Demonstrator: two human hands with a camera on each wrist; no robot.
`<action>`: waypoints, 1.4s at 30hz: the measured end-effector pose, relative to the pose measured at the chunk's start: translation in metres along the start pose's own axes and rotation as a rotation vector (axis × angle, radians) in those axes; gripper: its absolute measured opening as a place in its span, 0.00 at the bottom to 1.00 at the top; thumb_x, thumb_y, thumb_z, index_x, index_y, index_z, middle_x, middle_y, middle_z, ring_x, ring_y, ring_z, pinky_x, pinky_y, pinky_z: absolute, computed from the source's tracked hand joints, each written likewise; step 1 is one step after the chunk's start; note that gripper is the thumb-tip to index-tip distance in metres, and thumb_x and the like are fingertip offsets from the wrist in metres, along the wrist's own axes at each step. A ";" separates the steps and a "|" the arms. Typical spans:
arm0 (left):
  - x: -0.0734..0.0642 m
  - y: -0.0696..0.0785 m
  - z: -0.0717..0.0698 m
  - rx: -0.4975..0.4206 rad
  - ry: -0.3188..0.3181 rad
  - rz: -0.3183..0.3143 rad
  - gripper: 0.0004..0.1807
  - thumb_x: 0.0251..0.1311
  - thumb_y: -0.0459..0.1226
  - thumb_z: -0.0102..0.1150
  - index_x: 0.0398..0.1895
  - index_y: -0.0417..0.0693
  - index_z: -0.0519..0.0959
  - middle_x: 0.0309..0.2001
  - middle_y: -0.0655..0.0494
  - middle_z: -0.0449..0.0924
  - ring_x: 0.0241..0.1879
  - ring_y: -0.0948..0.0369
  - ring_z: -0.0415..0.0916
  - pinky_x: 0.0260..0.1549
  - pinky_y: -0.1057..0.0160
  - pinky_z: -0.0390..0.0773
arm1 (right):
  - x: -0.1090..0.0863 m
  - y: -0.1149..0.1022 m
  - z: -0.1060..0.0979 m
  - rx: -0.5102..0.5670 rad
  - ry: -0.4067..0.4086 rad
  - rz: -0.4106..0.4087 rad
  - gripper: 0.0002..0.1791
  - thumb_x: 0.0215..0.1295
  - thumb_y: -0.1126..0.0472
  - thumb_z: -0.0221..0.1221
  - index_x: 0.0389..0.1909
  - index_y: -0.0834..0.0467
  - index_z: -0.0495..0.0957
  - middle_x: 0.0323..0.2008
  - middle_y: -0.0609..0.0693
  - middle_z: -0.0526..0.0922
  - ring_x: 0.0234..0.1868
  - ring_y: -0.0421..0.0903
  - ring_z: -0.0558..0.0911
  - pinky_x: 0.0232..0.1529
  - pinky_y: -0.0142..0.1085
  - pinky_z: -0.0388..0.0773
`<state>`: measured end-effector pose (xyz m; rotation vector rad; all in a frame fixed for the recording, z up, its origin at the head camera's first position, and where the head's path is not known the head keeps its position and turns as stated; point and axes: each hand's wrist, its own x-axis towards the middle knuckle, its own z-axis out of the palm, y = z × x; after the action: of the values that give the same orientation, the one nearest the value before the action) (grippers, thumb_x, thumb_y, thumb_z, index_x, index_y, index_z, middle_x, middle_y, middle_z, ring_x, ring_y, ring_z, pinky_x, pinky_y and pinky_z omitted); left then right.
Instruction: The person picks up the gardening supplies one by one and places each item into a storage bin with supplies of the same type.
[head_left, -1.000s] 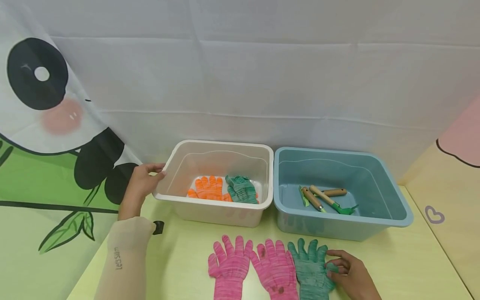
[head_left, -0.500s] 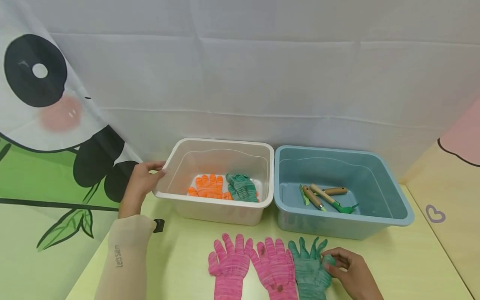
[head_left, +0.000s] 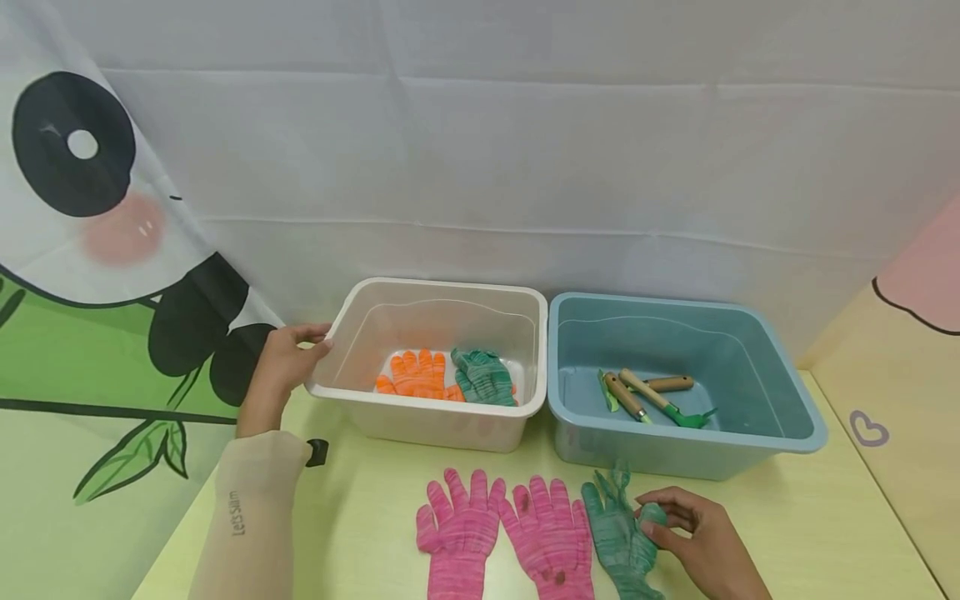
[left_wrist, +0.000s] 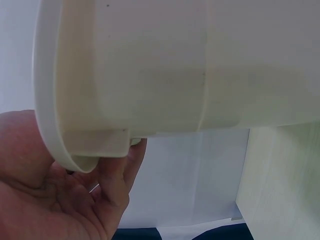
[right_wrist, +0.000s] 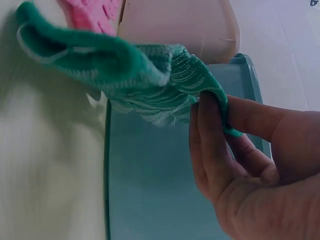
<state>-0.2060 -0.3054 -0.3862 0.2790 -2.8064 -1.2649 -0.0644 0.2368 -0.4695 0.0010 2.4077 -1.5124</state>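
Note:
My right hand (head_left: 697,533) pinches the thumb side of a green knit glove (head_left: 618,533), which is partly lifted and folding. In the right wrist view the glove (right_wrist: 145,75) hangs from the thumb and fingers, its open cuff toward the left. My left hand (head_left: 291,362) grips the left rim of a white plastic bin (head_left: 431,425); in the left wrist view its fingers curl under that rim (left_wrist: 47,100). Two pink gloves (head_left: 461,533) lie flat to the left of the green one. Inside the white bin are an orange glove (head_left: 416,375) and a bunched green glove (head_left: 483,379).
A blue bin (head_left: 637,450) stands against the white bin's right side, holding several wooden-handled garden tools (head_left: 660,398). Behind both bins hangs a pale cloth (head_left: 480,167). A small black object (head_left: 318,452) lies on the yellow table (head_left: 360,517) by the left sleeve.
My right hand has pinched the green glove's edge and raised it, so the glove now folds and has come away from the pink one. The left hand stays on the white bin's rim.

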 end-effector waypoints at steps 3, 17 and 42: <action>0.000 -0.001 0.000 0.002 0.004 0.011 0.25 0.78 0.36 0.56 0.70 0.29 0.74 0.62 0.28 0.78 0.62 0.36 0.75 0.46 0.51 0.80 | -0.001 -0.004 0.001 -0.001 0.003 -0.018 0.18 0.71 0.65 0.67 0.58 0.67 0.82 0.49 0.56 0.87 0.40 0.40 0.85 0.39 0.36 0.82; -0.002 0.000 0.000 -0.003 0.004 0.024 0.24 0.77 0.36 0.55 0.70 0.29 0.74 0.61 0.28 0.78 0.63 0.36 0.73 0.44 0.55 0.79 | -0.005 -0.027 0.004 -0.017 -0.012 -0.045 0.16 0.72 0.63 0.67 0.57 0.65 0.83 0.51 0.55 0.87 0.44 0.41 0.84 0.47 0.34 0.83; 0.000 0.001 0.000 -0.031 -0.005 -0.007 0.25 0.78 0.36 0.54 0.72 0.30 0.73 0.62 0.29 0.76 0.63 0.37 0.73 0.49 0.50 0.79 | -0.004 -0.075 0.009 -0.032 -0.028 -0.177 0.11 0.70 0.58 0.69 0.51 0.53 0.87 0.47 0.45 0.90 0.56 0.44 0.85 0.54 0.40 0.81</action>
<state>-0.2057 -0.3047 -0.3854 0.2855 -2.7896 -1.3106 -0.0699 0.1960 -0.4059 -0.2442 2.4651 -1.5366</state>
